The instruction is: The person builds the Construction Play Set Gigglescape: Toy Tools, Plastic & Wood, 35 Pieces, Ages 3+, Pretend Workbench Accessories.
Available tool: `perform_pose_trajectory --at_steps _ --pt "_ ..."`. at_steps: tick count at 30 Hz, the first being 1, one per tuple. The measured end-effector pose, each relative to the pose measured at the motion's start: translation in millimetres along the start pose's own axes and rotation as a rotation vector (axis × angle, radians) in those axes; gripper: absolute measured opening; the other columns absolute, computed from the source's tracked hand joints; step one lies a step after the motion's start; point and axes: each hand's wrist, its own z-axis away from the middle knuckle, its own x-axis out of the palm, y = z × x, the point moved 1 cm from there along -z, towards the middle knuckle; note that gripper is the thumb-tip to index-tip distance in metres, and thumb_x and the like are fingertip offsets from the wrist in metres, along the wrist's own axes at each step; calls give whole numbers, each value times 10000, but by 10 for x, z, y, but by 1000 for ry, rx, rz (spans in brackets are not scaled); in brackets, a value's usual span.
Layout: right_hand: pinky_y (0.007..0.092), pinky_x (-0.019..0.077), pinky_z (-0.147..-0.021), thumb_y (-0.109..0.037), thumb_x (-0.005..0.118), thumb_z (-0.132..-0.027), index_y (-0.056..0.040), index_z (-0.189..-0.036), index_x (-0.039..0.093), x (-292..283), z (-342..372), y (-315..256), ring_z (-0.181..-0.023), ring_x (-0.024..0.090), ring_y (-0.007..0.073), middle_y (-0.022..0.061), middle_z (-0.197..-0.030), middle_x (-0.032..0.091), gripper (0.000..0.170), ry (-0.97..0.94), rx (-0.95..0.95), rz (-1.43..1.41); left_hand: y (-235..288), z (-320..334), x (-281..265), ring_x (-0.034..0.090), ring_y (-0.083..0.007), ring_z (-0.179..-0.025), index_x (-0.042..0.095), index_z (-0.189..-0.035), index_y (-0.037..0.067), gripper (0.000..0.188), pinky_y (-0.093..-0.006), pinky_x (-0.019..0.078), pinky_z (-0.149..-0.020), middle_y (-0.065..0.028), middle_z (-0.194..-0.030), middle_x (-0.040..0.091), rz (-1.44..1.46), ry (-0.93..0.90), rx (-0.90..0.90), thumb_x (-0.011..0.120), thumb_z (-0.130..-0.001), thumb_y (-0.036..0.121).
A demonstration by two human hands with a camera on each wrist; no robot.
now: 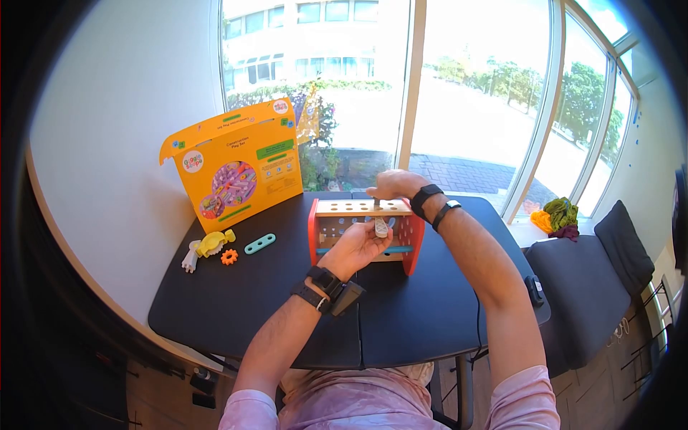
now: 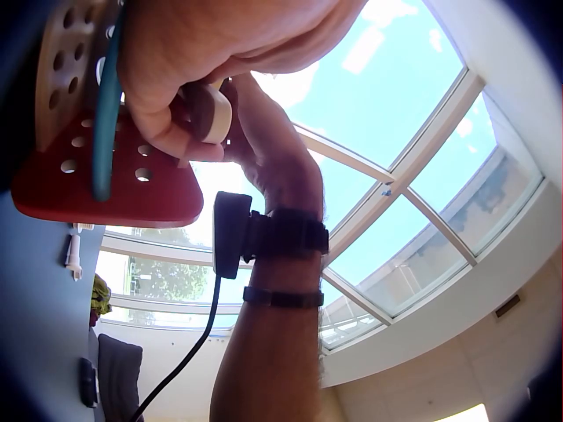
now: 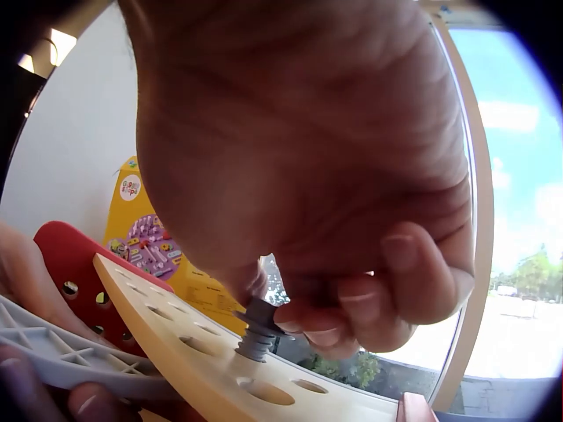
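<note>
A toy workbench with red side panels and a perforated pale wooden top stands on the black table. From above, my right hand pinches a dark grey toy screw between thumb and fingers. The screw stands upright at a hole in the wooden top. My left hand, in front of the bench and below the top, grips a light grey plastic strip with a ribbed underside. A teal bar runs across the bench near that hand.
At the table's left lie a teal strip with holes, an orange gear, a yellow toy piece and a white piece. A yellow box stands behind them. A black device sits at the right edge; a dark chair stands beyond.
</note>
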Motion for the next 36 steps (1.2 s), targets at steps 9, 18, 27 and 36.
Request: perform_pose_trajectory --at_steps 9,18,27,36 --pt "509 577 -1056 -602 514 -1077 -10 -1264 803 -75 108 -86 -1236 736 423 239 -1300 784 685 -29 36 4 12 -29 -40 664 -282 -1109 531 -1357 -48 254 -430 642 -974 -180 -1269 619 -2 -4 -4 428 -1216 137" --pt "526 579 -1049 -608 504 -1080 -4 -1264 806 -39 81 -87 -1235 730 440 261 -1300 777 700 6 20 -1 6 -36 -48 663 -279 -1103 534 -1356 -46 253 -427 643 -973 -176 -1272 621 -13 -6 2 425 -1215 134" --pt "530 581 -1044 -649 488 -1084 -54 -1274 817 -43 106 -71 -1232 730 440 247 -1295 782 706 -12 32 -6 5 -42 -43 664 -279 -1096 537 -1345 -54 251 -423 644 -965 -177 -1245 623 -18 -23 2 425 -1214 129" --pt "554 561 -1063 -760 336 -1113 -17 -1251 815 39 12 -23 -1222 725 468 271 -1276 779 895 28 40 2 -1 -12 -23 663 -271 -1084 546 -1336 -56 249 -415 644 -958 -172 -1242 622 -16 -15 7 428 -1214 127"
